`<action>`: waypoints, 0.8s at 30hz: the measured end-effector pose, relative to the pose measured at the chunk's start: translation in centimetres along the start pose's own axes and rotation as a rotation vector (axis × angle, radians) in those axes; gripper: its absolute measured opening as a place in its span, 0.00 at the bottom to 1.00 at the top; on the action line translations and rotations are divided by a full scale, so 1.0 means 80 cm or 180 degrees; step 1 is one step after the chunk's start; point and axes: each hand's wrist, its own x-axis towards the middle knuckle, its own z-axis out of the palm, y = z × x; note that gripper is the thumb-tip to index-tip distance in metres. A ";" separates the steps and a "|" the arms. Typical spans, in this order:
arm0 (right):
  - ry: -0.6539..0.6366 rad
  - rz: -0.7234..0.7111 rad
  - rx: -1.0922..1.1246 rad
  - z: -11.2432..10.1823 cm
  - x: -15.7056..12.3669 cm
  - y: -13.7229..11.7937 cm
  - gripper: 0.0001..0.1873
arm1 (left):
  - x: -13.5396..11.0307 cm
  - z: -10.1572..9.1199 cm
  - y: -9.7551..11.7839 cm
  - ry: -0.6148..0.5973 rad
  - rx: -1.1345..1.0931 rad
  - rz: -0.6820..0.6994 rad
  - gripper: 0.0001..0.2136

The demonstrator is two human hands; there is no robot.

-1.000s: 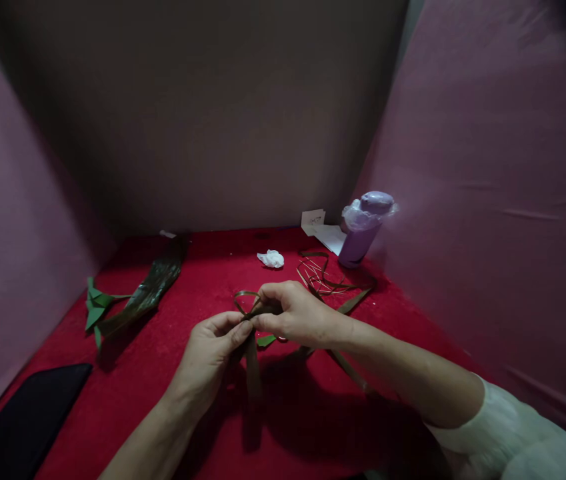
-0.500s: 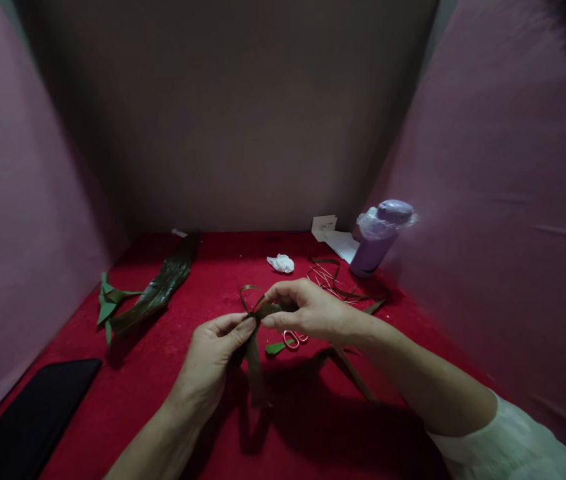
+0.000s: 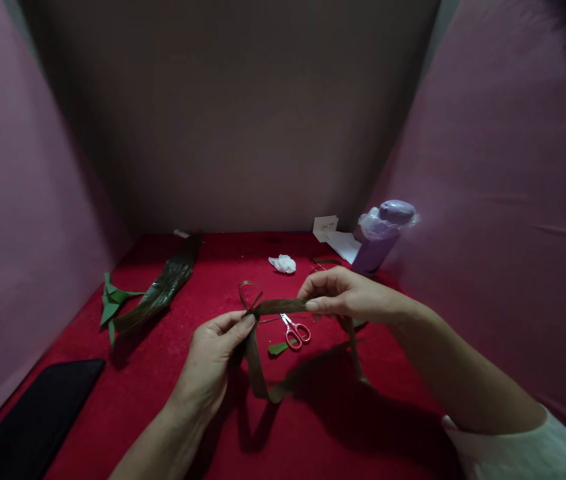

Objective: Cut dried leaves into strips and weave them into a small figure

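My left hand (image 3: 220, 347) pinches a knotted joint of brownish-green leaf strips between thumb and fingers. From that joint a thin loop sticks up and other strips hang below. My right hand (image 3: 345, 293) is closed on one flat leaf strip (image 3: 283, 306), drawn out level between the two hands. More of a strip dangles beneath the right hand. Red-handled scissors (image 3: 297, 333) lie on the red cloth under the stretched strip, partly over a small green leaf scrap (image 3: 279, 349).
A folded green leaf figure (image 3: 111, 300) and a bundle of dark, shiny leaf strips (image 3: 163, 293) lie at left, a black flat object (image 3: 37, 413) nearer. Behind are crumpled white tissue (image 3: 283, 264), white cards (image 3: 343, 245) and a purple bottle (image 3: 375, 247). Pink walls flank both sides.
My right hand has moved right, away from the joint, pulling the leaf strip out straight. More of the scissors shows. My left hand has stayed nearly in place.
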 end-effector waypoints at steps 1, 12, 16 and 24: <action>0.0009 0.0001 -0.0010 -0.004 -0.001 0.000 0.08 | 0.000 0.001 0.001 -0.0009 -0.0006 -0.0001 0.08; -0.0012 -0.0429 -0.0235 -0.012 -0.007 -0.015 0.06 | -0.002 0.002 0.003 -0.0079 -0.0142 -0.0118 0.06; -0.0065 -0.0382 -0.0218 -0.015 -0.014 -0.022 0.07 | -0.002 0.003 0.005 0.0019 -0.0190 -0.0089 0.08; 0.0180 -0.0248 -0.0285 -0.035 -0.031 -0.019 0.09 | -0.002 0.007 0.008 0.0189 -0.0382 -0.0061 0.09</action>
